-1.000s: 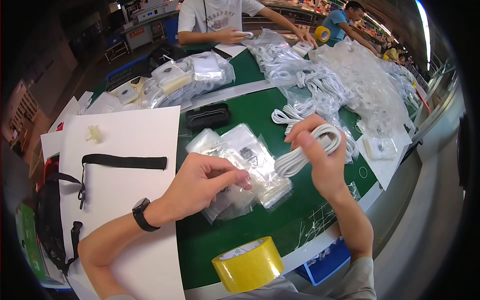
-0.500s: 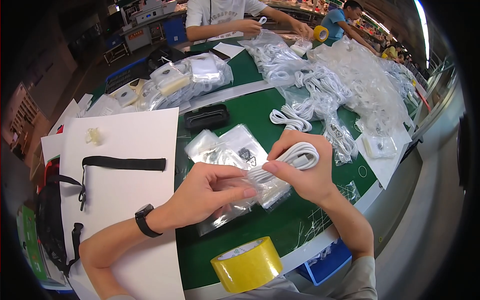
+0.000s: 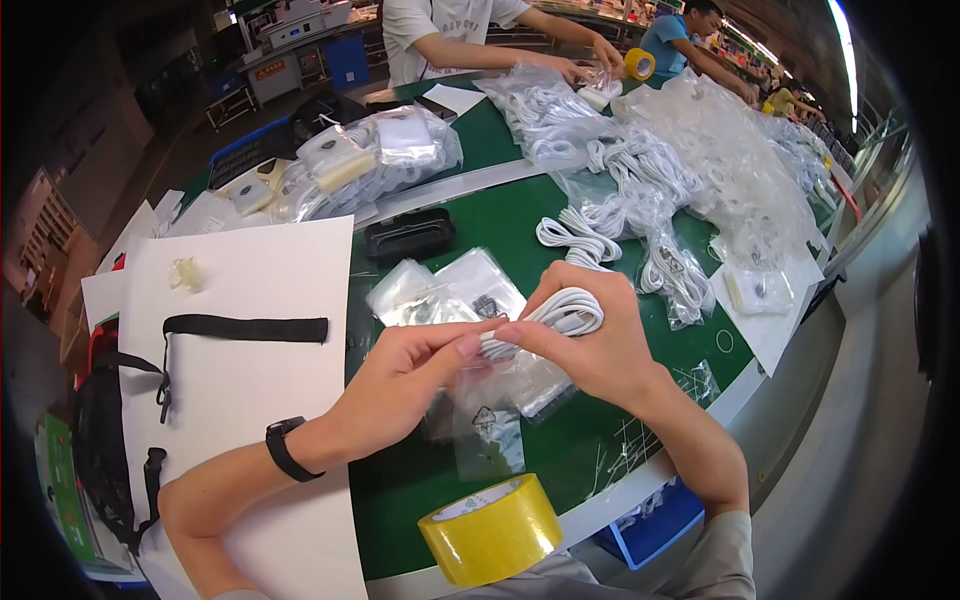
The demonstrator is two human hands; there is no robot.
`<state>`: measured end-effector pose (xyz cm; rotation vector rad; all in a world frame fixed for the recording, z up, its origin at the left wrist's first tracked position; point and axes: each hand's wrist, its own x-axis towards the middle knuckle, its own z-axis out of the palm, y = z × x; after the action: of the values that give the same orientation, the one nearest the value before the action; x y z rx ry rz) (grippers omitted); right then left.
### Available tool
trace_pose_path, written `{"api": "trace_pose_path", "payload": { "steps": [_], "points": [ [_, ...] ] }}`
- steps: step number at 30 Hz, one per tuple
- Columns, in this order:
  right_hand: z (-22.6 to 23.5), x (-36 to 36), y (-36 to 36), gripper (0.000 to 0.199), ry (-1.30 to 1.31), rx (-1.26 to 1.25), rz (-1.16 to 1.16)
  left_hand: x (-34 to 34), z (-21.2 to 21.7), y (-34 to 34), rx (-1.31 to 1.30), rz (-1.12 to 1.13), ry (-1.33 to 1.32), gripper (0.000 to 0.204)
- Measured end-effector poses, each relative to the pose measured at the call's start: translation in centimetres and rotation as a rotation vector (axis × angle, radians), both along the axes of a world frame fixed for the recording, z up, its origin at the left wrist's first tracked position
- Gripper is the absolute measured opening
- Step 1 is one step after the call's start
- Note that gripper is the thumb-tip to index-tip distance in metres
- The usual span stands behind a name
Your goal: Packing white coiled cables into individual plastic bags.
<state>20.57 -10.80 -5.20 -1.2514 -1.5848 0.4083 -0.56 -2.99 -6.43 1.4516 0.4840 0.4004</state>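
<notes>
Black watch (image 3: pixel 286 450) with plain band, left wrist; short grey sleeves (image 3: pixel 728 562); hands (image 3: pixel 412 372) bare.

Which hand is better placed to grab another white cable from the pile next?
Probably the right hand: it's nearer the cable pile than the left hand, though it holds a bundled cable.

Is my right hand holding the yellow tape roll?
No, your right hand holds a coiled white cable, while the tape roll sits by the edge of the green table.
</notes>
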Motion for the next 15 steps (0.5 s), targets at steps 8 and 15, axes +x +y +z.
{"api": "trace_pose_path", "payload": {
  "steps": [8,15],
  "points": [
    [0.6,0.4,-0.4,0.027,-0.053,-0.08,0.124,0.2,0.7,-0.4,0.042,0.014,0.007,0.037],
    [-0.6,-1.1,-0.7,0.028,-0.081,-0.029,0.16,-0.1,1.9,-0.9,0.22,0.056,0.056,0.035]
  ]
}}
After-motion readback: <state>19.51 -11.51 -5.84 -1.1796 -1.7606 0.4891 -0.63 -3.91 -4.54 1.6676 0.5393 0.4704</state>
